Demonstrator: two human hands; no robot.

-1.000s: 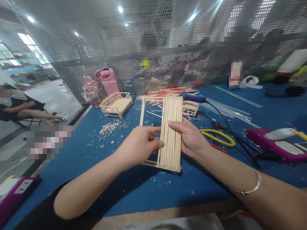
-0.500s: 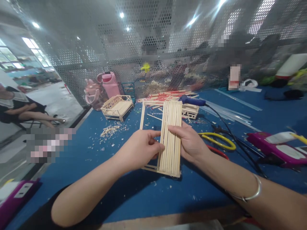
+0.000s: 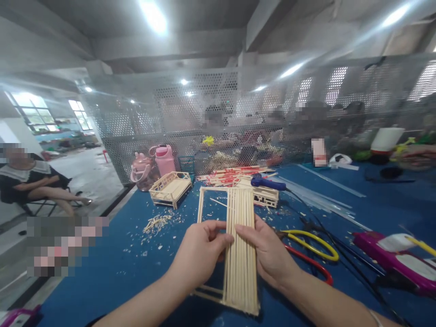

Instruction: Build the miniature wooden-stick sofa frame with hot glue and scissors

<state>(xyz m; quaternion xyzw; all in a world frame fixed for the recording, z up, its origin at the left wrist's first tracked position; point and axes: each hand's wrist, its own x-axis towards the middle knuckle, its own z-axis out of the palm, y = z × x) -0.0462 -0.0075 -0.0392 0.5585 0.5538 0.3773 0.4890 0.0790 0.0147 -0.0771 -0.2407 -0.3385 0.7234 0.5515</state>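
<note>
Wooden stick frame [image 3: 238,254] held above the blue surface [image 3: 112,272], directly before the body, between both hands. Long axis running away from the wearer, far end tilted slightly upward. Slatted panel filling the right half of the frame; left half open. Left hand [image 3: 200,254] closed on the frame at mid-length, thumb on top at the slats' left edge, fingers [image 3: 213,227] curled around the open side. Right hand [image 3: 269,254] clasping the right edge, thumb laid across the slats. Both hands level, neither nearer. Finished small stick bed [image 3: 170,188] well apart at far left; yellow-handled scissors [image 3: 313,243] just right of the right hand.
</note>
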